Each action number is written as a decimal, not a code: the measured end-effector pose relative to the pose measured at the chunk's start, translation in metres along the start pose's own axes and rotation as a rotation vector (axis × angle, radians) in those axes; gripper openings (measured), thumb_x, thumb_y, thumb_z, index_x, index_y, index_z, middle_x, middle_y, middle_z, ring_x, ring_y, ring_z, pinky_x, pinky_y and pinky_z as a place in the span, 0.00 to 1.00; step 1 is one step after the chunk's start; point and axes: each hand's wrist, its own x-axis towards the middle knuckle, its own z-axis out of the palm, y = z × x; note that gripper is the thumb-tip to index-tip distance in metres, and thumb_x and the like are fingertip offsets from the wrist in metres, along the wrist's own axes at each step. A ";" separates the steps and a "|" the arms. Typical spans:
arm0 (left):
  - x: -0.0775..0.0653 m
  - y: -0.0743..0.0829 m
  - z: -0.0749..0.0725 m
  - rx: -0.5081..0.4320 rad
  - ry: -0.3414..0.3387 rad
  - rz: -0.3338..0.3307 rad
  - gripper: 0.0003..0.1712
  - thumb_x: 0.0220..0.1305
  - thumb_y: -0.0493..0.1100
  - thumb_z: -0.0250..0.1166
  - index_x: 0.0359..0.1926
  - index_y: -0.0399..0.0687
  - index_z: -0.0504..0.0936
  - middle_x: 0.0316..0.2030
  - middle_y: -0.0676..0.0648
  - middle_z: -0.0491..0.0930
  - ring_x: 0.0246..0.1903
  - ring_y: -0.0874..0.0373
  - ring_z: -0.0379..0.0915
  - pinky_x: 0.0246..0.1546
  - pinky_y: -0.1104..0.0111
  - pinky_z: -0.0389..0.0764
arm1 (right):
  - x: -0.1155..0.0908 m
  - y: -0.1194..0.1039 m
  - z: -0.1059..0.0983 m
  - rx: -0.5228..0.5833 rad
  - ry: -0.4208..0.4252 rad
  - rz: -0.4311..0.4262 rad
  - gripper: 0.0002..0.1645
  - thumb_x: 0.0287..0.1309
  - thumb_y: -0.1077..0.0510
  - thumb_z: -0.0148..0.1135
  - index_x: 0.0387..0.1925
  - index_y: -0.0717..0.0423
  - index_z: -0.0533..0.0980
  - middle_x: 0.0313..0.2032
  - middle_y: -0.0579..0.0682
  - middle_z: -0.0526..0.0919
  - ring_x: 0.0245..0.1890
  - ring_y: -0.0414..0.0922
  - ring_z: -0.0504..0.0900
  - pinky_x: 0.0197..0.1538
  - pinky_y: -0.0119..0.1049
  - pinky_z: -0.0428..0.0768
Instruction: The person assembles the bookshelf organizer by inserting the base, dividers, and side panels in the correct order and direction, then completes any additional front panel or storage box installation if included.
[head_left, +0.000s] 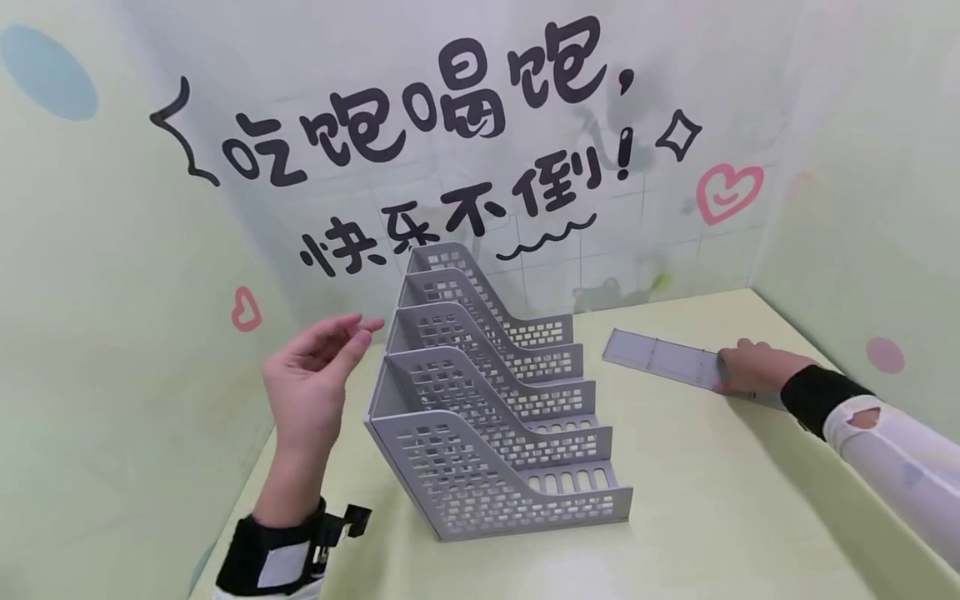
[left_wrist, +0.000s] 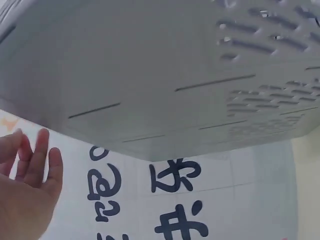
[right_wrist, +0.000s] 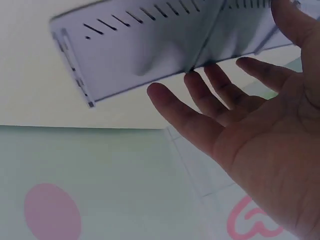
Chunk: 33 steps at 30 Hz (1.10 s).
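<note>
A grey plastic file rack (head_left: 487,408) with several perforated slots stands upright mid-table. My left hand (head_left: 318,367) is raised just left of its tall back, fingers relaxed and apart, touching nothing. In the left wrist view the rack's plain back wall (left_wrist: 150,75) fills the top, and the left hand (left_wrist: 30,185) is spread at the lower left. A flat grey slotted panel (head_left: 660,357) lies on the table to the right. My right hand (head_left: 750,367) rests on its near end. The right wrist view shows my right hand (right_wrist: 235,115) with its fingers spread, their tips at the panel (right_wrist: 165,45) edge.
The pale yellow-green table (head_left: 712,517) sits in a corner. Walls with printed black characters and pink hearts close it in on the left, back and right. The rack stands between my two hands.
</note>
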 end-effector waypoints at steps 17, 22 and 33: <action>-0.041 -0.035 0.026 0.033 -0.236 0.332 0.09 0.58 0.28 0.52 0.22 0.37 0.71 0.37 0.50 0.83 0.61 0.47 0.76 0.85 0.46 0.48 | -0.040 -0.017 0.020 0.389 -0.226 0.210 0.37 0.61 0.28 0.69 0.28 0.57 0.72 0.22 0.47 0.76 0.19 0.41 0.74 0.21 0.31 0.72; -0.043 -0.036 0.023 0.000 -0.227 0.327 0.10 0.57 0.27 0.51 0.20 0.38 0.69 0.37 0.51 0.82 0.61 0.48 0.76 0.85 0.47 0.49 | -0.044 -0.032 0.008 0.491 -0.167 0.171 0.24 0.76 0.45 0.59 0.33 0.63 0.74 0.24 0.50 0.81 0.21 0.42 0.80 0.23 0.33 0.80; -0.045 -0.036 0.023 -0.061 -0.212 0.305 0.11 0.57 0.27 0.50 0.20 0.37 0.67 0.37 0.52 0.82 0.61 0.47 0.75 0.85 0.47 0.46 | -0.029 -0.108 -0.062 0.598 0.199 -0.001 0.22 0.70 0.59 0.49 0.18 0.48 0.60 0.15 0.40 0.60 0.18 0.39 0.69 0.25 0.35 0.76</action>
